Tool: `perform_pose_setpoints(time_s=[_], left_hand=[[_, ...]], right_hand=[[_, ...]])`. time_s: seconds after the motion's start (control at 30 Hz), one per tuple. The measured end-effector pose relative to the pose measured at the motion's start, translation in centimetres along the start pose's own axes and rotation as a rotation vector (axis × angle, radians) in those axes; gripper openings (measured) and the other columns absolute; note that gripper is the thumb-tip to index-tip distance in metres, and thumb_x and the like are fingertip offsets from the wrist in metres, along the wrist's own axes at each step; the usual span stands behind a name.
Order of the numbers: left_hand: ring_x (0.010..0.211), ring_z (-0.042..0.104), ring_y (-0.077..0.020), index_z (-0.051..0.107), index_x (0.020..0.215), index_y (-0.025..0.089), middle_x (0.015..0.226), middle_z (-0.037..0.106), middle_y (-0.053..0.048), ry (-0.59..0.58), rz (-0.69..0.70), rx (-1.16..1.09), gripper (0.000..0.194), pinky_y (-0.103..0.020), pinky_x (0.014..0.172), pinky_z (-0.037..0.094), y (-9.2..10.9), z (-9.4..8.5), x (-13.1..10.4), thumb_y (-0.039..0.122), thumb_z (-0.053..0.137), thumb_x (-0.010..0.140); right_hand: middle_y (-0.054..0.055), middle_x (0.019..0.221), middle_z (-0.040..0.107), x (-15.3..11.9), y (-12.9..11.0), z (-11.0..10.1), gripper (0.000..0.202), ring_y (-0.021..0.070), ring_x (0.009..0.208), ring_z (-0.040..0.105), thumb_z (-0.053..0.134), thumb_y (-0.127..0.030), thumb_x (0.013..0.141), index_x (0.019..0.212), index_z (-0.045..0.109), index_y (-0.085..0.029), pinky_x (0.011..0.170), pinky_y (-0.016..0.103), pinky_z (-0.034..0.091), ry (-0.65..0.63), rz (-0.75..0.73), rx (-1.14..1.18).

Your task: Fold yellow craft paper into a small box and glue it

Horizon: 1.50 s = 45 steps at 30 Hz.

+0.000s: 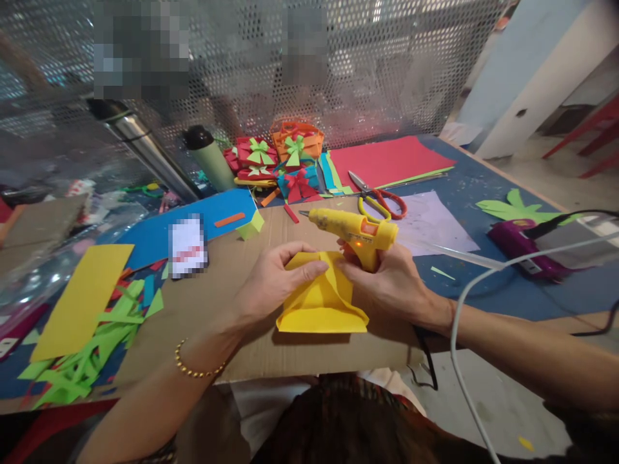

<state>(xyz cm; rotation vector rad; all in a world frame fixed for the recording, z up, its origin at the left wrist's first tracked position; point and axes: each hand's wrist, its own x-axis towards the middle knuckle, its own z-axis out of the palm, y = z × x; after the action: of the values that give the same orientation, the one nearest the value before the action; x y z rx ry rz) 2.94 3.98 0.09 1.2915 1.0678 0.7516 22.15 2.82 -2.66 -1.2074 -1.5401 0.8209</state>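
Observation:
A folded piece of yellow paper [322, 303], shaped like a small bag or box with a flared lower edge, is held over the cardboard sheet. My left hand [283, 277] grips its left side, the thumb lying on the front face. In my right hand [387, 280] is a yellow hot glue gun [355, 229], its nozzle pointing left and a small orange light lit on its body. The right thumb also presses the paper's right edge. A clear glue stick [452, 253] sticks out behind the gun.
Brown cardboard [203, 322] covers the middle of the blue table. Scissors [382, 205], red paper sheets [391, 161] and small bow-trimmed paper bags [297, 183] lie behind. Green paper strips [97, 341] and yellow paper [84, 299] are left. A white cable [459, 322] crosses my right forearm; bottles [210, 158] stand back left.

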Motion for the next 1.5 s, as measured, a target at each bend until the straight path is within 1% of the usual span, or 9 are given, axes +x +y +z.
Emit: perform_pose_setpoints(time_s=[0.1, 0.2, 0.37, 0.43, 0.57, 0.83, 1.0, 1.17, 1.5], left_hand=[[0.059, 0.060, -0.0126, 0.069, 0.074, 0.018, 0.069, 0.067, 0.001, 0.028, -0.010, 0.015, 0.033, -0.022, 0.052, 0.047, 0.0, 0.1, 0.1, 0.044, 0.087, 0.067], [0.060, 0.060, -0.0121, 0.069, 0.068, 0.018, 0.068, 0.067, 0.001, 0.078, 0.047, 0.011, 0.030, -0.022, 0.053, 0.048, 0.0, -0.3, 0.4, 0.042, 0.086, 0.068], [0.064, 0.065, -0.0130, 0.073, 0.073, 0.018, 0.074, 0.072, -0.002, 0.126, 0.103, -0.085, 0.028, -0.023, 0.058, 0.051, -0.3, -2.4, 1.4, 0.041, 0.088, 0.068], [0.067, 0.067, -0.0143, 0.075, 0.078, 0.018, 0.079, 0.075, -0.003, 0.150, 0.128, -0.098, 0.028, -0.024, 0.061, 0.053, -0.4, -3.4, 1.7, 0.042, 0.088, 0.068], [0.070, 0.068, -0.0149, 0.077, 0.080, 0.018, 0.081, 0.076, -0.004, 0.172, 0.135, -0.091, 0.031, -0.025, 0.063, 0.053, -0.2, -4.8, 1.9, 0.043, 0.089, 0.067], [0.067, 0.066, -0.0160, 0.079, 0.078, 0.018, 0.079, 0.076, -0.006, 0.233, 0.164, 0.038, 0.034, -0.026, 0.058, 0.052, 0.5, -4.7, 1.5, 0.047, 0.091, 0.063], [0.069, 0.065, -0.0157, 0.079, 0.074, 0.019, 0.079, 0.075, -0.005, 0.205, 0.230, 0.121, 0.029, -0.025, 0.059, 0.052, 0.8, -4.7, 1.4, 0.046, 0.088, 0.066], [0.072, 0.063, -0.0153, 0.079, 0.076, 0.019, 0.081, 0.072, -0.004, 0.224, 0.308, 0.228, 0.022, -0.024, 0.060, 0.049, 0.5, -5.0, 1.2, 0.041, 0.082, 0.076], [0.069, 0.062, -0.0142, 0.080, 0.078, 0.019, 0.079, 0.071, -0.004, 0.185, 0.414, 0.286, 0.016, -0.023, 0.057, 0.047, 0.2, -5.2, 1.3, 0.035, 0.078, 0.081]], right_hand=[[0.001, 0.076, 0.069, -0.1, -0.4, 0.0, 0.009, 0.0190, 0.067, 0.063, 0.066, -0.035, 0.079, 0.080, 0.064, -0.027, 0.064, 0.035, 0.055, 0.000, 0.000, -0.002], [0.002, 0.075, 0.068, 0.0, -0.9, -0.5, 0.013, 0.0196, 0.068, 0.064, 0.066, -0.039, 0.079, 0.080, 0.064, -0.026, 0.063, 0.035, 0.055, 0.005, -0.006, 0.013], [0.002, 0.071, 0.065, 0.0, -0.9, -3.2, 0.024, 0.0168, 0.057, 0.057, 0.067, -0.050, 0.087, 0.088, 0.068, -0.026, 0.053, 0.033, 0.049, 0.045, 0.019, 0.004], [0.003, 0.066, 0.063, 0.0, -0.8, -4.5, 0.030, 0.0160, 0.054, 0.055, 0.064, -0.054, 0.090, 0.083, 0.068, -0.025, 0.050, 0.032, 0.046, 0.043, -0.001, -0.004], [0.004, 0.064, 0.061, 0.1, -0.7, -6.0, 0.037, 0.0163, 0.052, 0.053, 0.066, -0.062, 0.087, 0.085, 0.072, -0.025, 0.045, 0.031, 0.042, -0.004, -0.036, -0.026], [0.003, 0.062, 0.060, 0.3, -0.3, -5.9, 0.039, 0.0159, 0.054, 0.052, 0.064, -0.062, 0.087, 0.077, 0.071, -0.025, 0.045, 0.030, 0.044, -0.149, -0.085, -0.096], [0.002, 0.059, 0.055, 0.3, -0.4, -5.9, 0.049, 0.0144, 0.051, 0.049, 0.054, -0.065, 0.094, 0.069, 0.064, -0.024, 0.044, 0.029, 0.042, -0.245, -0.099, -0.114], [0.002, 0.057, 0.057, 0.3, -0.8, -5.9, 0.057, 0.0131, 0.049, 0.052, 0.052, -0.070, 0.094, 0.063, 0.059, -0.023, 0.046, 0.027, 0.043, -0.284, -0.108, -0.122], [-0.001, 0.062, 0.055, 0.2, -0.3, -5.8, 0.041, 0.0133, 0.052, 0.050, 0.057, -0.061, 0.095, 0.080, 0.064, -0.023, 0.046, 0.027, 0.042, -0.284, -0.154, -0.115]])
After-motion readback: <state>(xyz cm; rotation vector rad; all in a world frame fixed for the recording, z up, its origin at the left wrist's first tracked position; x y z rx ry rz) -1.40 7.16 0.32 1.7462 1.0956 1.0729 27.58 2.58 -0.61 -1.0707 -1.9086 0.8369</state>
